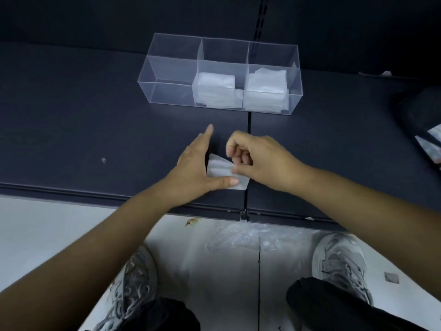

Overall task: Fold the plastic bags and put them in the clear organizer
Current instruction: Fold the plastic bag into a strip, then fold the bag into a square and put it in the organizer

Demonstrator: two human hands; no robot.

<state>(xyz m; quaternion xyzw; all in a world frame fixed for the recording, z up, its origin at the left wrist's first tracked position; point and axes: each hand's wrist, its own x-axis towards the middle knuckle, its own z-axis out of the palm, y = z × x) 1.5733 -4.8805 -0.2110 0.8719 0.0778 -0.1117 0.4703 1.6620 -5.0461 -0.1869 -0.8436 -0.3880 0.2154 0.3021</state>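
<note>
A small folded plastic bag (220, 167) lies on the dark shelf (95, 130) near its front edge. My left hand (194, 167) lies flat with straight fingers along the bag's left side, its thumb pressing the bag's near edge. My right hand (257, 158) has its fingers curled and pinches the bag's right edge. Behind them stands the clear organizer (167, 68) with three compartments. Its middle compartment holds a stack of folded bags (216, 88), its right one another stack (266, 88). The left compartment holds nothing.
Crumpled clear plastic bags (243, 237) lie on the white floor between my two grey shoes. A dark container (420, 115) with more plastic sits at the shelf's right edge. A seam (249, 144) runs across the shelf under the bag.
</note>
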